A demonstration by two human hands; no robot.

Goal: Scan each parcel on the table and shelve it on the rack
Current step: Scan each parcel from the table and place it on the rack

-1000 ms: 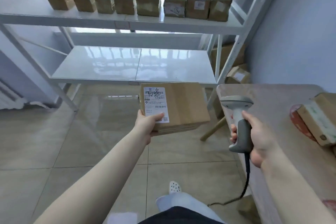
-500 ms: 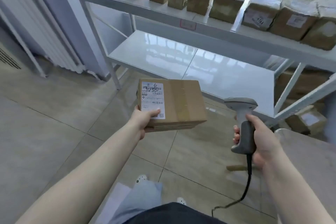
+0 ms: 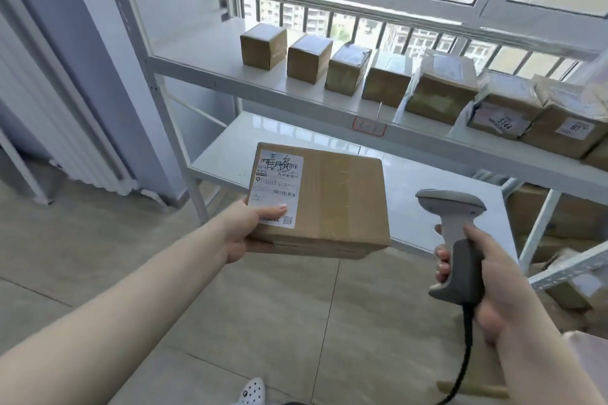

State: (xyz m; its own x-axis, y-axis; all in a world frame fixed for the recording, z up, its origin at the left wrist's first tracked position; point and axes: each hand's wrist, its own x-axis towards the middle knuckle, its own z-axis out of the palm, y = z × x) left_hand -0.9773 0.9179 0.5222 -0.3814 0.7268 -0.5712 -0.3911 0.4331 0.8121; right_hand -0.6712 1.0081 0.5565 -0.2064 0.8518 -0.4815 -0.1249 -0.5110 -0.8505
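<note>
My left hand (image 3: 241,229) grips a flat brown cardboard parcel (image 3: 342,204) at its near left corner, thumb on the white shipping label (image 3: 274,187), and holds it level in front of the white rack (image 3: 184,154). A grey handheld barcode scanner (image 3: 455,246) stands upright in my right hand (image 3: 487,276), right of the parcel, its cord hanging down. The rack's upper shelf (image 3: 210,66) carries a row of several cardboard parcels (image 3: 348,71). The lower shelf (image 3: 237,148) lies bare behind the held parcel.
A window with railings (image 3: 362,23) is behind the rack. A white radiator (image 3: 52,128) and a lilac wall lie to the left. More boxes (image 3: 559,217) sit on the floor under the rack at right. The tiled floor (image 3: 98,256) stretches below.
My view has swung left and closer to the rack, so the table has left the frame. Both hands keep the same hold; the parcel now sits nearer the lower shelf.
</note>
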